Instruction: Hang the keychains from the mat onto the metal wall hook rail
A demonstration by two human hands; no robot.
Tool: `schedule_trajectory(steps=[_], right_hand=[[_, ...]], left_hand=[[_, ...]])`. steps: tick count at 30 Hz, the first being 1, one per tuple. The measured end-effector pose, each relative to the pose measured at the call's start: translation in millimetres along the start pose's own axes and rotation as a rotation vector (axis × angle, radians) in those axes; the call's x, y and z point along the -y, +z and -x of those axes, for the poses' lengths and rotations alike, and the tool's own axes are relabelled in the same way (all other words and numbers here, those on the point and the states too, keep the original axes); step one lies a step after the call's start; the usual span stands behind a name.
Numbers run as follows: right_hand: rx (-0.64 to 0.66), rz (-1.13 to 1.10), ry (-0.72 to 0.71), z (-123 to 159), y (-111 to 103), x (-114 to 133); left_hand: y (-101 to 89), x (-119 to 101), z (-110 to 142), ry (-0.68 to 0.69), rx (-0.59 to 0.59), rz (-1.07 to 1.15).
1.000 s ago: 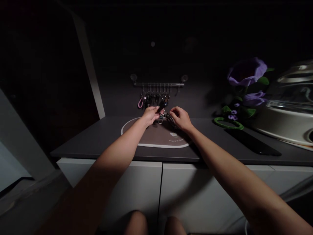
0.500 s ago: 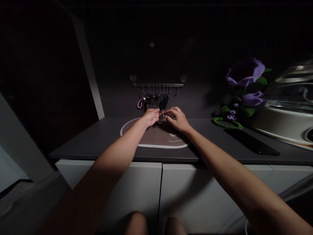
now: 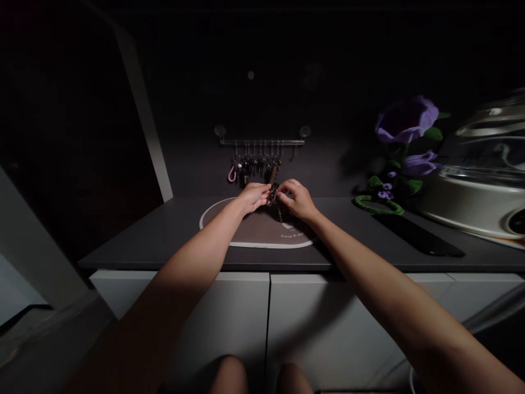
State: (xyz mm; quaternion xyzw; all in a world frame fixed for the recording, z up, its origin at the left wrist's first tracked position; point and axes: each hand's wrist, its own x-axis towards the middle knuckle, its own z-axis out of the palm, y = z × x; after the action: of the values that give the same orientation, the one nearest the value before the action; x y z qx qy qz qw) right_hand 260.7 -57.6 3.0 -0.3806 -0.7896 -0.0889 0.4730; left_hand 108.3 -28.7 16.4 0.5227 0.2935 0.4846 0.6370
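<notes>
My left hand (image 3: pixel 255 198) is closed on a small dark keychain (image 3: pixel 272 195), its thumb and fingers pinching it from the left. On the other side my right hand (image 3: pixel 298 199) bends its thumb and fingertips together at the keychain's edge. A brownish strap (image 3: pixel 274 173) stands above the keychain, and a thin chain (image 3: pixel 280 213) dangles below, near the right fingertips. Poor light and the fingers hide the fine detail. Both hands are above a brown oval mat (image 3: pixel 246 236) with a pale rim.
Behind the hands a clear hook rail (image 3: pixel 262 142) on the wall carries several dark hanging items and a pink loop (image 3: pixel 232 174). To the right are purple flowers (image 3: pixel 410 123), a green ring (image 3: pixel 379 207), a black phone-like slab (image 3: pixel 418 235) and a white appliance (image 3: pixel 471 197).
The keychain has turned between my fingers. The strap above now shows brown instead of black, and a chain has come to hang under my right fingertips. Both hands stay nearly in place.
</notes>
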Motion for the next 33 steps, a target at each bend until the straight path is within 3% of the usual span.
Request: schedule_trajectory(steps=[4,9,15,20,25,33], right_hand=[[-0.016,-0.014,0.052,-0.3,0.1,-2.8],[-0.087,-0.055,0.188,-0.9,0.8,-8.2],[-0.092,-0.19,0.251,-1.9,0.5,-10.7],[-0.153,-0.38,0.327,-3.2,0.3,-10.4],[-0.276,-0.538,0.418,-6.1,-4.3,-8.8],[-0.298,-0.624,0.494,-8.3,-5.3,-9.1]], left_hand=[[-0.3,-3.0,5.2,0.046,0.079,-0.168],[-1.8,-3.4,7.5,0.168,0.03,-0.44],[-4.4,-8.6,5.3,0.148,-0.046,-0.43],[-6.4,-7.9,3.9,0.099,-0.021,-0.449],[-7.4,-4.6,2.1,0.128,-0.044,-0.485],[-3.0,-0.5,-1.3,0.234,-0.107,-0.551]])
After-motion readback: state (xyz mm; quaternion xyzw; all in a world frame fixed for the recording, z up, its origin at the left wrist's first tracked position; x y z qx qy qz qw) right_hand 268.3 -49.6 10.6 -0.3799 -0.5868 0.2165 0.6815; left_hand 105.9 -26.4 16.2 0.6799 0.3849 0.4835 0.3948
